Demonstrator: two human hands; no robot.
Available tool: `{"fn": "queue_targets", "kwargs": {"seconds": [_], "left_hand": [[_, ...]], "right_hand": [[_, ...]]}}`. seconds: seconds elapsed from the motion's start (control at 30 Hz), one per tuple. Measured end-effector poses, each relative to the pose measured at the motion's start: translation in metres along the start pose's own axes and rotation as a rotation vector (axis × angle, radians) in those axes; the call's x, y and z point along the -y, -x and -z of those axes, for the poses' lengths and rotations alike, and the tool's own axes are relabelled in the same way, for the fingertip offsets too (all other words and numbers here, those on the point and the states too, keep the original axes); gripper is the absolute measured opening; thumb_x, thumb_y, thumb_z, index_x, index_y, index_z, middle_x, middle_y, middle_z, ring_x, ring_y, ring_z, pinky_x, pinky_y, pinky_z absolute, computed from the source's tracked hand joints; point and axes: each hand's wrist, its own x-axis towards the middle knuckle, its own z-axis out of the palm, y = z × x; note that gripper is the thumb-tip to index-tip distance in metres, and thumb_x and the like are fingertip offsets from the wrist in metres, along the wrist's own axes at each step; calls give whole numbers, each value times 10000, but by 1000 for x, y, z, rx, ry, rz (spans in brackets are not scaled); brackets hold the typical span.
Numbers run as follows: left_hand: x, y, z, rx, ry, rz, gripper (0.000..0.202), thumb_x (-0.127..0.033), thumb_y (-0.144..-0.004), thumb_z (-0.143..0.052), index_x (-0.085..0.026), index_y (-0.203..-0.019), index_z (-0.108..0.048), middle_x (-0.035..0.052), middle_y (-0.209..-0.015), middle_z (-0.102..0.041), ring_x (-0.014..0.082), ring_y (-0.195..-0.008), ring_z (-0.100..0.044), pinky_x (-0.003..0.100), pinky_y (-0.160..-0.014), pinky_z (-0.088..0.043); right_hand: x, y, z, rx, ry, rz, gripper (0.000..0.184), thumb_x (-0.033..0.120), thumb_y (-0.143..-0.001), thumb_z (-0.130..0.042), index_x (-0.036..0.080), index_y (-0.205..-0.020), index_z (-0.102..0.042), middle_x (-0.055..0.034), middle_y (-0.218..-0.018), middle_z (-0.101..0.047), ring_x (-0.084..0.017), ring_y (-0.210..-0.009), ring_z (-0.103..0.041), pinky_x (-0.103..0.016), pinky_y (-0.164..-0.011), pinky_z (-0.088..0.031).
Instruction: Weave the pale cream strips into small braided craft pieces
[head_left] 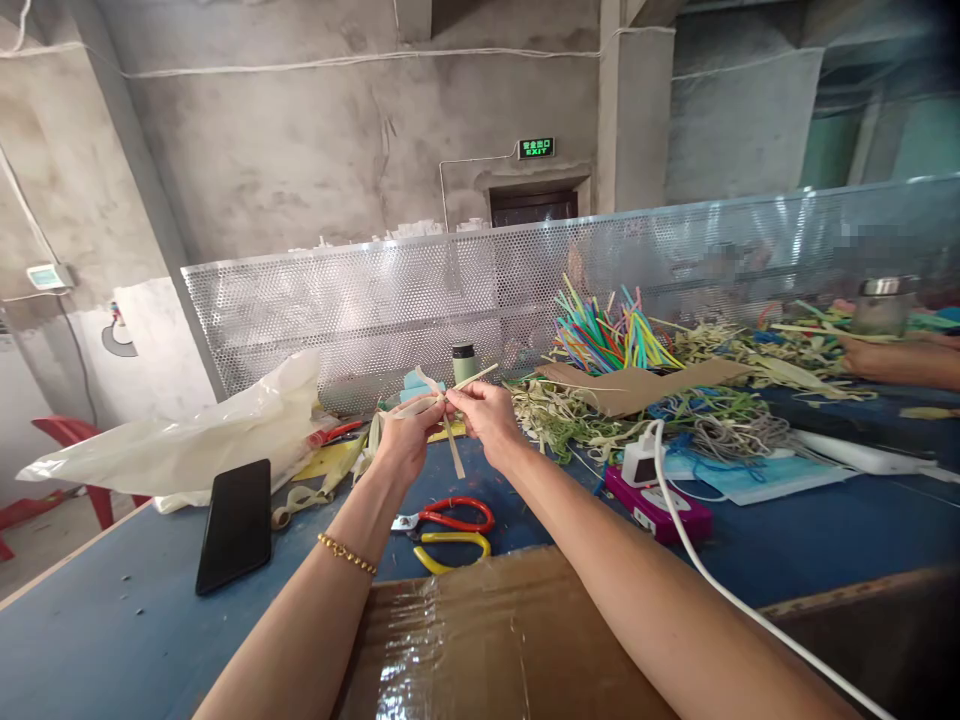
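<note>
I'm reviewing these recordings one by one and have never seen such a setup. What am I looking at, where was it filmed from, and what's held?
There is no machine here: the left hand and right hand are a person's own bare hands. The one picture comes from a camera worn on that person's head, looking forward and down. Both hands hold narrow, flat cream-coloured strips that cross between them.

On the blue-topped table lie metal scissors with one red and one yellow handle, a flat black phone and a purple plastic socket block. Nearest the camera is brown cardboard with shiny clear tape. At the right edge, another person's hand shows.
</note>
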Motion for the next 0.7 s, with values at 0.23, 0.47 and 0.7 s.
{"fn": "queue_targets", "kwargs": {"seconds": [0.23, 0.47, 0.7], "left_hand": [[-1, 4, -6, 5, 20, -56, 190, -233, -590, -832, -121, -687, -713, 35, -687, -661, 127, -646, -568, 249, -631, -450], [-1, 3, -3, 15, -48, -61, 158, -248, -623, -797, -131, -640, -692, 32, -617, -628, 142, -605, -563, 264, -587, -454], [-1, 2, -3, 54, -5, -33, 171, -233, -619, -784, -113, -599, -664, 37, -598, -605, 136, -577, -561, 265, -567, -449]], "right_hand": [[1, 2, 0, 6, 28, 31, 226, 358, -689, -673, 182, -618, -549, 60, -467, -467, -76, -404, -392, -219, -408, -299], [0, 4, -1, -27, 104, 37, 200, 338, -711, -637, 190, -622, -537, 53, -426, -478, -92, -367, -412, -223, -379, -306], [-3, 0, 0, -83, 142, 85, 187, 295, -683, -660, 189, -598, -532, 47, -433, -513, -103, -370, -462, -225, -386, -353]]}}
